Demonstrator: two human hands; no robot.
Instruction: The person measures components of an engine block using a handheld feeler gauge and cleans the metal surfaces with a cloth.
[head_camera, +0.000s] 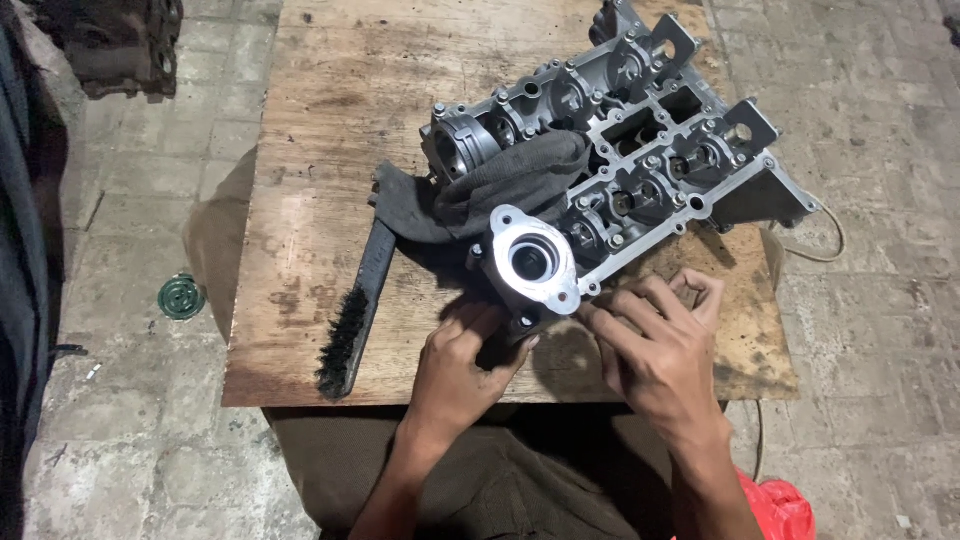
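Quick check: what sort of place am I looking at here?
Probably an informal engine repair workshop: an aluminium cylinder head lies on a worn plywood board over a paved floor, with a black brush alongside.

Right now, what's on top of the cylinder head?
A dark grey rag lies draped over the near-left part of the cylinder head, spilling onto the wooden board. The ports and bolts beneath it are covered; the rest of the head's top is bare.

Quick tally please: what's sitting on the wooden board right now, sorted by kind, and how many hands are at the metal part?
Grey metal engine head: 1
Dark grey cloth, draped on it: 1
Black bristle brush: 1
Hands at its near end: 2, left hand and right hand
Total on the wooden board: 3 things, plus 2 hands
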